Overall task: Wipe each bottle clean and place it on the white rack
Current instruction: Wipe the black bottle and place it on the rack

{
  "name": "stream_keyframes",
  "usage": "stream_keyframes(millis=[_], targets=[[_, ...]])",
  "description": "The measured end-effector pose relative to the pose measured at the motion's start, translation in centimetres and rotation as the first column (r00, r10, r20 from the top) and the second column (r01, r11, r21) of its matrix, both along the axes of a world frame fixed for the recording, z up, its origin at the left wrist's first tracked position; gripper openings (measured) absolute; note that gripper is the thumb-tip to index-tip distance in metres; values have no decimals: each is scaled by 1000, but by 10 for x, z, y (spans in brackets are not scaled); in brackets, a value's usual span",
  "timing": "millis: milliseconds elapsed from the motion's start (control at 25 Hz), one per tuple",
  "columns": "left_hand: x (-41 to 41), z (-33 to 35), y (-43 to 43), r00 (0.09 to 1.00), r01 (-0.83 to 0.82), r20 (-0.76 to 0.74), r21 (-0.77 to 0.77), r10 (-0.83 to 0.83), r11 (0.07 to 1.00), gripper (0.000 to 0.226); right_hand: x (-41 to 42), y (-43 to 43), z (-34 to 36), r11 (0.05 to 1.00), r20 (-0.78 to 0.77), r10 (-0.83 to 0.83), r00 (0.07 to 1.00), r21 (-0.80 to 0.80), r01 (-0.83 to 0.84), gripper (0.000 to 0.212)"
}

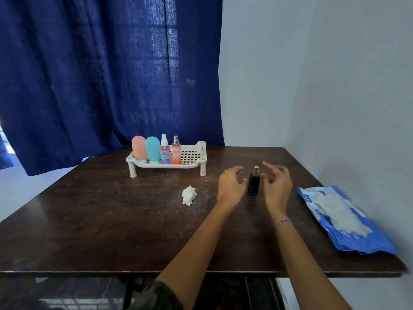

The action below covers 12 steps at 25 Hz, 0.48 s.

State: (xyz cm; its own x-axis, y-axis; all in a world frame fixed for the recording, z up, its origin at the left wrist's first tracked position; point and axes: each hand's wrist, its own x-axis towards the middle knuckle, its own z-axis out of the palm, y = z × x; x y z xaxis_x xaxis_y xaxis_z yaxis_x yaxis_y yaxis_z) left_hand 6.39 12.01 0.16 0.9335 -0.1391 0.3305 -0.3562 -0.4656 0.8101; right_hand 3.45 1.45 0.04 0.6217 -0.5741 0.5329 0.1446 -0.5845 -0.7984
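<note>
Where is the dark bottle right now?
Head view, right of centre: the dark bottle stands upright on the table between the left hand and right hand.

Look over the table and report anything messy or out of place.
A crumpled tissue lies loose on the table, with white specks scattered across the dark top in front of the white rack. The blue pack at the right looks open, white tissue showing on top.

Both hands (254, 186) flank an upright dark bottle (254, 182).
</note>
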Motion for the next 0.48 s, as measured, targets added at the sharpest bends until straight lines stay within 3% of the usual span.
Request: stream_keyframes(millis=[160,480], targets=[[12,-14,-23,997,51,-64,85,-46,995,50,8,-15,-28,995,-131,-17,991,93,29,36],[33,-31,-36,997,19,-79,-43,-22,999,36,16,-19,-46,991,-227,82,970,121,-55,31]])
